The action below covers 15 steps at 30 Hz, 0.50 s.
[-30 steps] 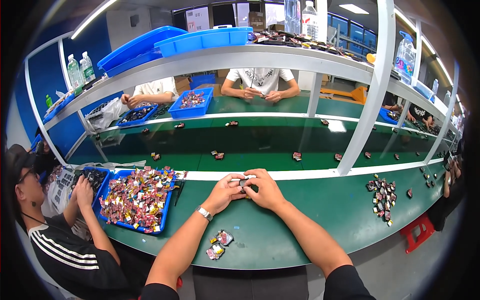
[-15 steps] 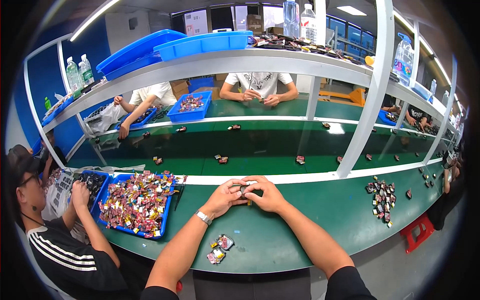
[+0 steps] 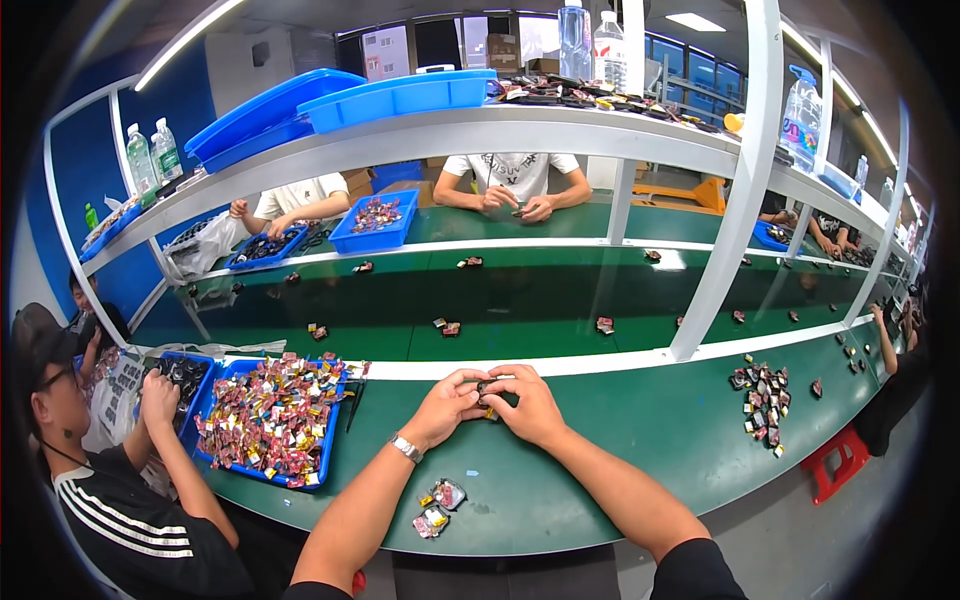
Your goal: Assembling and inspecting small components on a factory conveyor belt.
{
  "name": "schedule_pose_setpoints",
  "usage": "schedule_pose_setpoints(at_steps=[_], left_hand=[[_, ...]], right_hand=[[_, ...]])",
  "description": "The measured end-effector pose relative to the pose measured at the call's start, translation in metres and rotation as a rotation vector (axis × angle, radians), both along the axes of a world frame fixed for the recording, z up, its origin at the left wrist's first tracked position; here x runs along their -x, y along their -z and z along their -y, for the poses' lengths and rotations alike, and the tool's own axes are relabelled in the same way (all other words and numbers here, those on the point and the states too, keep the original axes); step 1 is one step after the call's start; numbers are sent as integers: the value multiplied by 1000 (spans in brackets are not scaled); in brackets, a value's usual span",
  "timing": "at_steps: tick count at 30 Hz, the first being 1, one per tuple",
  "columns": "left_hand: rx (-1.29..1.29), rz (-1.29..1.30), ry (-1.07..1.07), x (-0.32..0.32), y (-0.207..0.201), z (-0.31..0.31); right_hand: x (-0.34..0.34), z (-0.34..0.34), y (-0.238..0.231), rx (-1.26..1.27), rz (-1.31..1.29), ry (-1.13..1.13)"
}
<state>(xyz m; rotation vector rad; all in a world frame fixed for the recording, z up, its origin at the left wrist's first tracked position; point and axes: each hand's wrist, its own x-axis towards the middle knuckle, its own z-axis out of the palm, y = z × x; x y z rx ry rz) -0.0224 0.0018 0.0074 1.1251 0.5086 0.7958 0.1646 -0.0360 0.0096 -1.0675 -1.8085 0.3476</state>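
A small black electronic piece (image 3: 486, 390) with a bit of yellow at its lower edge is between my two hands, above the green bench top. My left hand (image 3: 446, 408) pinches it from the left side. From the right, the thumb and fingers of my right hand (image 3: 527, 404) are closed on it too. Its finer details are covered by my fingers. Nearer to me, by my left forearm, lie two similar small assemblies (image 3: 437, 508) in black, silver and yellow.
To the left stands a blue tray (image 3: 325, 462) heaped with small red, white and yellow parts, beside a seated co-worker (image 3: 130, 500). A loose pile of assemblies (image 3: 762, 405) lies on the right. A white shelf post (image 3: 728, 200) rises ahead. Beyond the rail, scattered pieces (image 3: 447, 327) dot a green belt.
My fingers have shifted slightly around the black piece, which is still held by both hands. Across the belt, a co-worker's arm has drawn back to a blue tray.
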Motion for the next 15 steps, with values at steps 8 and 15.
schedule_pose_setpoints(at_steps=[8,15], left_hand=[[11,23,8,1,3,-2],[4,31,-13,0,4,-1]], right_hand=[[0,0,1,-41,13,-2],[2,0,4,-9,-18,18]])
